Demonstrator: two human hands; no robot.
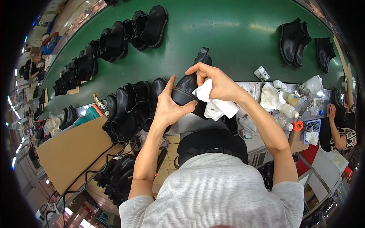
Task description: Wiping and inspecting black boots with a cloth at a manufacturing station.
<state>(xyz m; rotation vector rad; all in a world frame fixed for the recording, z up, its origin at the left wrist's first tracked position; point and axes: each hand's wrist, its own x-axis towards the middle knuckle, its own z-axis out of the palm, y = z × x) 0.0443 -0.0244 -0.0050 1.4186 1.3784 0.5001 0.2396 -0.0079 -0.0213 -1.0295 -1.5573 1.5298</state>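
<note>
A black leather ankle boot (187,83) is held up in front of me, its toe and thick sole turned toward me and its pull loop pointing away. My left hand (167,108) grips the toe end, thumb on the sole edge and fingers along the side. In my right hand (222,85) is a crumpled white cloth (222,109), bunched against the boot's side, with the index finger and thumb resting on the upper. Part of the boot is hidden behind the cloth and that hand. Just left of my left hand stand several black boots (127,102).
A green work surface (224,38) spans the far side, with a row of black boots (114,38) at left and more boots (292,41) at right. Plastic bottles (289,111), rags (270,97) and a blue basket (311,129) crowd the right. A cardboard sheet (76,152) lies left. A co-worker's arm (334,127) shows far right.
</note>
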